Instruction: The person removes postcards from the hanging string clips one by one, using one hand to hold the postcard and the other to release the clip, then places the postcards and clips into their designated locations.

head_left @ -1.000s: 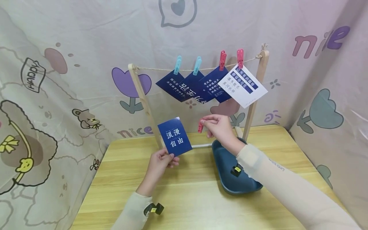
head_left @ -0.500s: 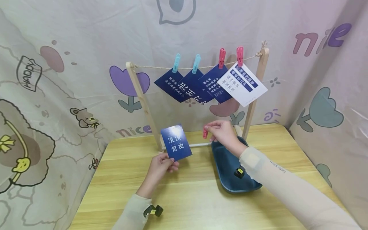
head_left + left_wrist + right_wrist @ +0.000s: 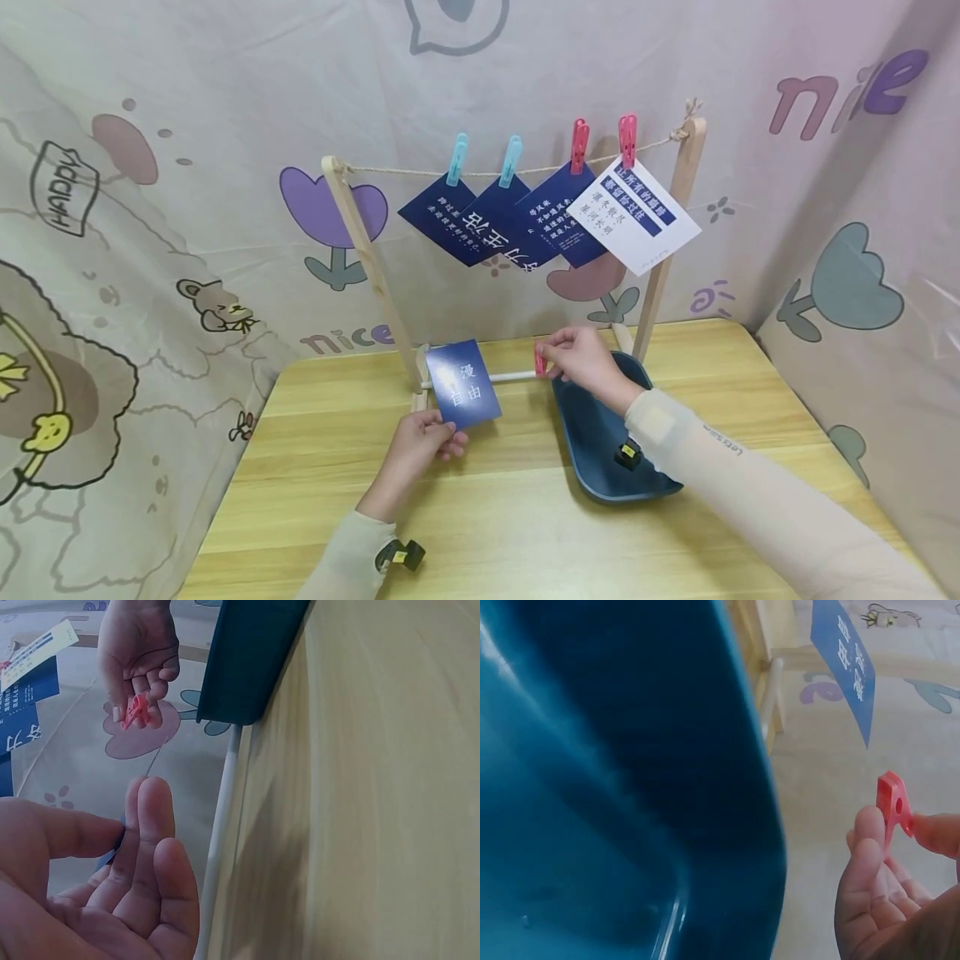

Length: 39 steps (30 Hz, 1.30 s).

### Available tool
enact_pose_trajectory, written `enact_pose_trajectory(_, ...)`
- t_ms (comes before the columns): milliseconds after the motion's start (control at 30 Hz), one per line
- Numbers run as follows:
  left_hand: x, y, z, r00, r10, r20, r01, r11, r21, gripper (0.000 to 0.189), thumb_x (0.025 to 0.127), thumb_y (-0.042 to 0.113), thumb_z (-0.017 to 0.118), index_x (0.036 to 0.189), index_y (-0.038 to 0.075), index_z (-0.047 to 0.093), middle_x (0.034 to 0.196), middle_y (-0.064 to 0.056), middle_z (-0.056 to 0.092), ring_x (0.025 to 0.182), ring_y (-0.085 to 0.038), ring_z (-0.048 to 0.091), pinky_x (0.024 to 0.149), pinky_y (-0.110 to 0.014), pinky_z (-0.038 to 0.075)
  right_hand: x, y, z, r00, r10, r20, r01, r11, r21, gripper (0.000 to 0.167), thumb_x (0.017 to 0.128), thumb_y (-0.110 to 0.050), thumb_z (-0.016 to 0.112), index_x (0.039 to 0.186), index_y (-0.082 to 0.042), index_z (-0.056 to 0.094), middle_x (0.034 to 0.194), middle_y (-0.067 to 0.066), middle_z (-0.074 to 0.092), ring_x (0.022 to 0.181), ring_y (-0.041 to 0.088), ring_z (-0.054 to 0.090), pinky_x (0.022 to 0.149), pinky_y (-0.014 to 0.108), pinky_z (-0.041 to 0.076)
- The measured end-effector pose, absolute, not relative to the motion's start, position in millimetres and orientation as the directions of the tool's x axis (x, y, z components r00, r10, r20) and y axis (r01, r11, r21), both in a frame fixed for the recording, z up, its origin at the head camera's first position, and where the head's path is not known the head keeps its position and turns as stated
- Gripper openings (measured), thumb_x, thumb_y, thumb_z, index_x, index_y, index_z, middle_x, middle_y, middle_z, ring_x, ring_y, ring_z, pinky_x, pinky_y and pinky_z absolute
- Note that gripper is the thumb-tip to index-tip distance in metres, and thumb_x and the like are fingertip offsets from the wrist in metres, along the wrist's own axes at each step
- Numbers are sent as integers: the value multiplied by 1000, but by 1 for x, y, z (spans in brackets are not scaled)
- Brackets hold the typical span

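My left hand [image 3: 422, 442] pinches a dark blue card [image 3: 463, 385] with white characters by its lower edge, thumb in front. Light glares off the card's upper part. To its right, my right hand [image 3: 583, 360] holds a pink clothespin [image 3: 540, 360] between thumb and fingers. In the right wrist view the clothespin [image 3: 892, 801] points up toward the card [image 3: 847, 667], apart from it. Behind and above both hands, a string [image 3: 397, 172] carries blue cards [image 3: 437, 218] and a white card [image 3: 634, 218], hung by light blue clothespins [image 3: 458, 160] and pink clothespins [image 3: 580, 148].
Wooden posts [image 3: 371, 267] hold the string, with a white rod [image 3: 517, 377] between them low down. A deep blue bin [image 3: 592, 467] stands on the wooden table [image 3: 495, 533] beneath my right forearm. A printed cloth [image 3: 247, 100] surrounds the table.
Both hands have lowered slightly in the head view. The held card tilts back more and catches glare; the right hand with its clothespin has shifted a little right.
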<state>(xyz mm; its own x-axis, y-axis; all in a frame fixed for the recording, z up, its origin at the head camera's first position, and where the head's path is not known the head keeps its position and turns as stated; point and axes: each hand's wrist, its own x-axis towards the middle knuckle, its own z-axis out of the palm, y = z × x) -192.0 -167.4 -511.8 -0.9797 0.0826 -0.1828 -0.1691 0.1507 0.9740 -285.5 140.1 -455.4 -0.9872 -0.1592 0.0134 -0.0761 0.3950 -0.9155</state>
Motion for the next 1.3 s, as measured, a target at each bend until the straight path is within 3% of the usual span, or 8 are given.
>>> enact_pose_trajectory(233, -191, -169, -516, -971, 124, -202, -182, 156, 971, 17, 105, 0, 62, 88, 0, 59, 96, -23, 81, 73, -17, 77, 65, -25, 61, -285, 143, -462, -982, -190, 5, -88, 428, -899, 23, 105, -23, 73, 109, -1, 78, 90, 11, 83, 79, 27, 82, 64, 33, 64)
enact_pose_trajectory(500, -190, -168, -520, -962, 151, -228, -200, 180, 963, 11, 104, 1, 62, 99, -9, 65, 96, -25, 80, 69, -15, 75, 64, -23, 60, -287, 152, -472, -981, -193, -22, -73, 473, -878, 22, 106, -24, 72, 107, -3, 79, 89, 9, 82, 79, 21, 80, 71, 42, 67)
enact_pose_trajectory(833, -190, -169, -531, -946, 180, -271, -227, 230, 946, 15, 103, 2, 62, 104, -11, 69, 92, -22, 80, 66, -15, 73, 61, -24, 60, -288, 163, -482, -977, -212, -15, -105, 544, -833, 20, 106, -21, 70, 101, -2, 75, 79, 8, 78, 73, 26, 73, 60, 28, 58)
enact_pose_trajectory(1033, -190, -171, -539, -937, 208, -280, -229, 240, 943, 15, 103, 3, 62, 104, -11, 67, 90, -21, 80, 66, -15, 74, 60, -24, 59, -290, 167, -490, -976, -217, -7, -122, 577, -807, 18, 104, -19, 72, 94, -4, 75, 73, 8, 75, 69, 30, 72, 58, 30, 56)
enact_pose_trajectory(1300, -190, -172, -542, -930, 220, -294, -239, 244, 940, 16, 103, 4, 62, 107, -11, 67, 91, -21, 80, 65, -14, 73, 59, -24, 58, -292, 169, -498, -977, -209, -31, -115, 649, -752, 18, 102, -19, 73, 90, -6, 71, 71, 3, 74, 65, 19, 69, 61, 32, 56)
